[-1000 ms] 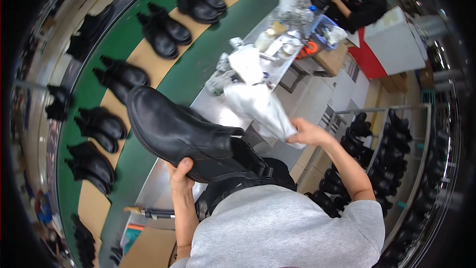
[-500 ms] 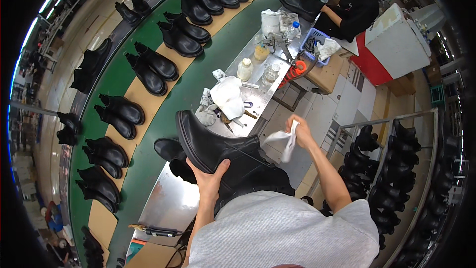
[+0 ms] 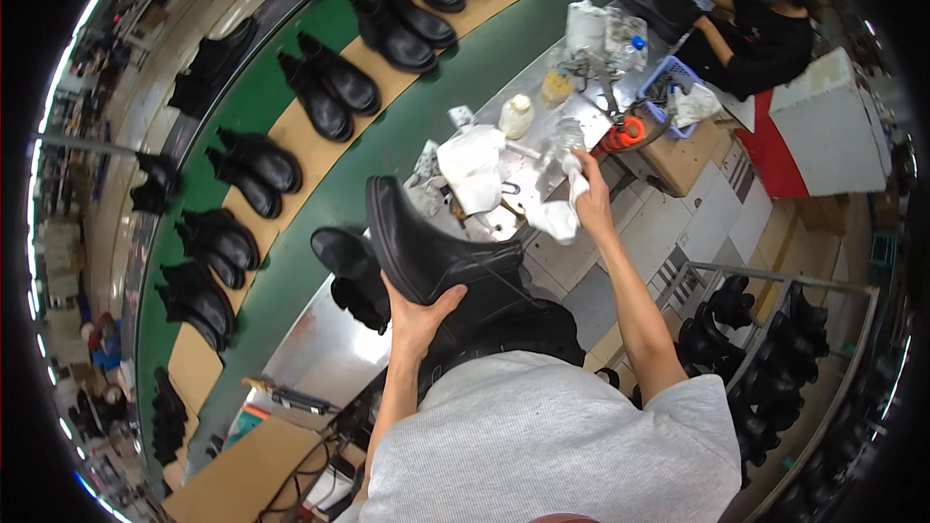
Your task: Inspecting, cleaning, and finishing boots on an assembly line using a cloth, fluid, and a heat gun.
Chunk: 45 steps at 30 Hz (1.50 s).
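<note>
Since the earlier frame, the right hand (image 3: pixel 594 199) has moved up with its white cloth (image 3: pixel 555 221), from over the floor to the edge of the shiny metal table (image 3: pixel 329 334). From the head camera, that hand is right of the middle of the frame, its fingers closed tight on the cloth. One end of the cloth hangs down, close to a clear jar (image 3: pixel 562 145) (it is blurry, so I cannot tell if they touch).

Near the middle of the frame, the left hand (image 3: pixel 415 320) holds a big black boot (image 3: pixel 431 242). Its thumb presses on the side of the boot, and its other fingers go behind. The toe points to the upper left of the frame. Just left of it is another boot (image 3: pixel 341 254), partly hidden.

Above the boot, a white bottle (image 3: pixel 516 116) and a yellow jar (image 3: pixel 556 86) stand on the metal table. Pairs of black boots (image 3: pixel 329 92) stand along a brown strip (image 3: pixel 302 148) on the green belt (image 3: pixel 334 169) at the upper left. At the upper right, another person (image 3: pixel 770 53) in black has dark boots too. More boots fill a rack (image 3: pixel 780 277) at the lower right.
</note>
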Each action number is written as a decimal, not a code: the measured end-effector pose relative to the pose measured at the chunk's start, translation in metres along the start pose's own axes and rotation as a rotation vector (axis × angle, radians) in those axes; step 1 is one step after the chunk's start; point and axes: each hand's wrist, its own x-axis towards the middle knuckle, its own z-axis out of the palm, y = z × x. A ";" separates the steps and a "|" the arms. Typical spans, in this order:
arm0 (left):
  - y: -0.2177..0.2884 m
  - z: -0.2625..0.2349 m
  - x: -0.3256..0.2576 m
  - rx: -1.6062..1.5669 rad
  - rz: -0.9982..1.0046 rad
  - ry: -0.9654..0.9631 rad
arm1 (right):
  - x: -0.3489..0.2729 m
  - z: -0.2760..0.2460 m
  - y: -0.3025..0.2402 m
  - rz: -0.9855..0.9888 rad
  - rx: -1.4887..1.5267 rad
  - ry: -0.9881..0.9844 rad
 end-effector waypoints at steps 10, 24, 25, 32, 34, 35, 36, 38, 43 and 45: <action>0.001 0.002 0.004 -0.020 -0.084 -0.134 | 0.071 -0.017 -0.004 0.239 -0.001 0.049; -0.021 -0.003 0.002 0.146 0.175 -0.079 | -0.033 0.050 -0.171 -0.534 -0.355 -0.842; -0.019 -0.004 0.000 0.144 0.171 -0.070 | -0.033 0.051 -0.168 -0.525 -0.390 -0.862; -0.009 -0.004 -0.004 0.090 -0.001 -0.085 | -0.037 0.054 -0.163 -0.665 -0.349 -0.930; -0.014 -0.005 -0.003 0.083 0.010 -0.087 | -0.037 0.054 -0.162 -0.651 -0.397 -0.934; -0.015 -0.004 -0.003 0.084 0.006 -0.081 | -0.037 0.054 -0.162 -0.638 -0.445 -0.937; -0.015 -0.003 -0.003 0.084 0.003 -0.070 | -0.038 0.051 -0.162 -0.607 -0.445 -0.944; -0.013 -0.004 0.000 0.080 0.013 -0.075 | -0.037 0.053 -0.163 -0.629 -0.400 -0.924; -0.014 -0.003 0.000 0.080 0.014 -0.104 | -0.040 0.059 -0.159 -0.709 -0.409 -0.920; -0.006 -0.001 -0.002 0.052 -0.048 -0.106 | -0.039 0.052 -0.160 -0.626 -0.445 -0.951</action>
